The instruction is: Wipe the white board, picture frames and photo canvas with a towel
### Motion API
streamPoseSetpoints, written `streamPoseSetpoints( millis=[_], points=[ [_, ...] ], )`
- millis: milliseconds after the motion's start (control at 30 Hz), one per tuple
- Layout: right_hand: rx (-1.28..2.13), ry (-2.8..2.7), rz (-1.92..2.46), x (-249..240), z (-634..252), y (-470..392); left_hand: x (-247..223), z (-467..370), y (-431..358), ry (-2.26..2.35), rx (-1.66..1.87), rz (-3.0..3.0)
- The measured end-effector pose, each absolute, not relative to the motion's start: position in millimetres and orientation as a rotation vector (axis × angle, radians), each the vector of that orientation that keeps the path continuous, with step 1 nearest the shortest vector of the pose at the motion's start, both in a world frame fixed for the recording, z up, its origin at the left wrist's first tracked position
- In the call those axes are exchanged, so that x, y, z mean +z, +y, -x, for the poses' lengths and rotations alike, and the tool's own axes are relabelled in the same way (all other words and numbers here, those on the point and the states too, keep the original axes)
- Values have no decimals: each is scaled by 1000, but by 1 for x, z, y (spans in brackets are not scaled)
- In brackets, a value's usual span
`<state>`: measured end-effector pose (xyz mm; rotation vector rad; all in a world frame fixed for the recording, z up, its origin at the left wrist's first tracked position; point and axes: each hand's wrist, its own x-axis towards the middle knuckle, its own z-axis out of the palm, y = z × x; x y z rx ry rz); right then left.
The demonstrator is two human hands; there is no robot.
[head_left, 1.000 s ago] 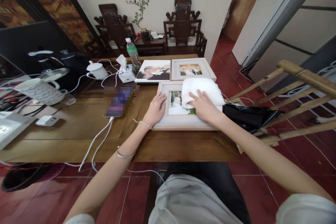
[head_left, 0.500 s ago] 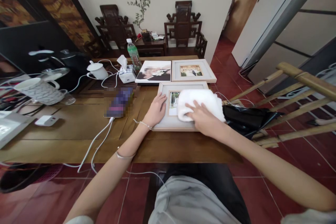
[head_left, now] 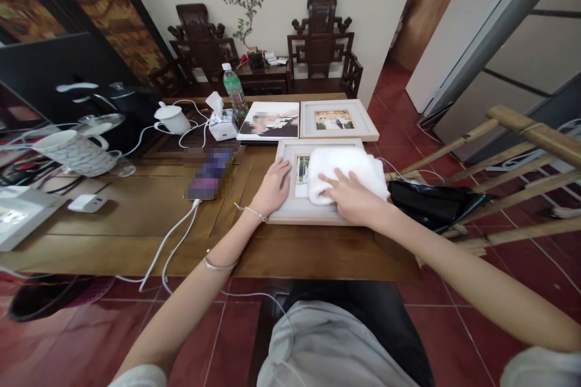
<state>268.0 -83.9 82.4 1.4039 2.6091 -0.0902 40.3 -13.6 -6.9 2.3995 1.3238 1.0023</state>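
Resting on a pale grey-matted frame [head_left: 311, 211], fluffy white cloth [head_left: 336, 163] under spread right hand [head_left: 356, 198], left hand [head_left: 274, 186] open atop frame

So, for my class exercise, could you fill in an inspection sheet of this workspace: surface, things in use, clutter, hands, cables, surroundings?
Surface: wooden table.
Things in use: white cloth covering part of a framed photo; another framed photo behind.
Clutter: phone, bottle, tissue box, lidded cup, mug.
Hands: left hand on the frame's left side; right hand spread over the cloth.
Cables: white cable from the phone past the table's near edge; dark cords at far left.
Surroundings: red tiled floor; dark wooden chairs beyond the table.
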Motion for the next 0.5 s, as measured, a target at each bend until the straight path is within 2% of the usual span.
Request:
streamPoseSetpoints(
  millis=[100, 233, 500],
  points=[
    [-240, 2666, -1244, 99, -264, -121, -5, -43, -15, 1336, 997, -2390],
    [-224, 2757, -1100, 104, -247, -133, 5, -46, -22, 1343, 1037, -2254],
    [2, 2720, -1284, 70, -209, -59, 12, -46, -31, 1324, 1159, -2034]
  ],
)
